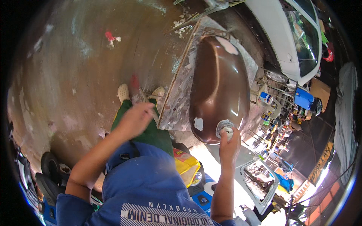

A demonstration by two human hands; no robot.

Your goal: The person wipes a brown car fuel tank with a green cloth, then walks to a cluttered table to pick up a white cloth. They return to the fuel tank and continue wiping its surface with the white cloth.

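A glossy brown motorcycle fuel tank (220, 83) lies on a worn, paint-spattered board (177, 109) in front of me. Pale patches mark its far end and its near left side. At the tank's near end, my right hand (229, 145) pinches a small whitish wad (227, 131), too small to make out further, against a round grey area. My left hand (137, 119) hangs over my green trousers, to the left of the board and apart from the tank. Motion smears its fingers, so whether it holds anything is unclear.
A white car (279, 37) stands at the far right. Cluttered tools and containers, including a blue box (303, 98), fill the right side. A grey panel frame (258, 184) lies at the near right. A yellow bag (186, 165) is beside my waist. Black tyres (50, 165) sit at the left.
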